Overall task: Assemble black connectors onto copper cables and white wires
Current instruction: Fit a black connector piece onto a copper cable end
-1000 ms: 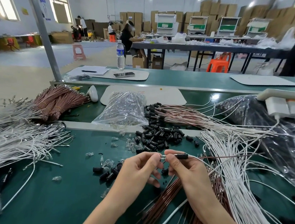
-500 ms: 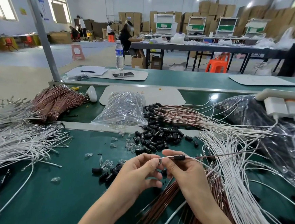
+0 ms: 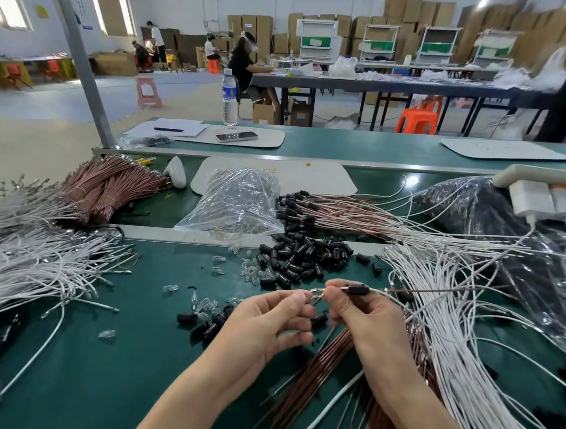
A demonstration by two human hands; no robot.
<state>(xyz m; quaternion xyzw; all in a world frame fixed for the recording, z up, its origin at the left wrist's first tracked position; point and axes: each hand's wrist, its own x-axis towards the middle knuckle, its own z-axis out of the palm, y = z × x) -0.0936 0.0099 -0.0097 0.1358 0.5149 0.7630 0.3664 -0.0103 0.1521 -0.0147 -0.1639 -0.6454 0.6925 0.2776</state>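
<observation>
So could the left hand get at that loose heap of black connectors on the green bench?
Probably yes: the heap of black connectors lies uncovered just beyond the left hand. But its fingers pinch the wire end, so it would have to let go first.

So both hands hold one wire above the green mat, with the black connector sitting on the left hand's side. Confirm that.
Not quite. The head view shows the left hand and right hand both pinching the wire above the green mat, but the black connector sits at the right hand's fingertips, not on the left hand's side.
</observation>
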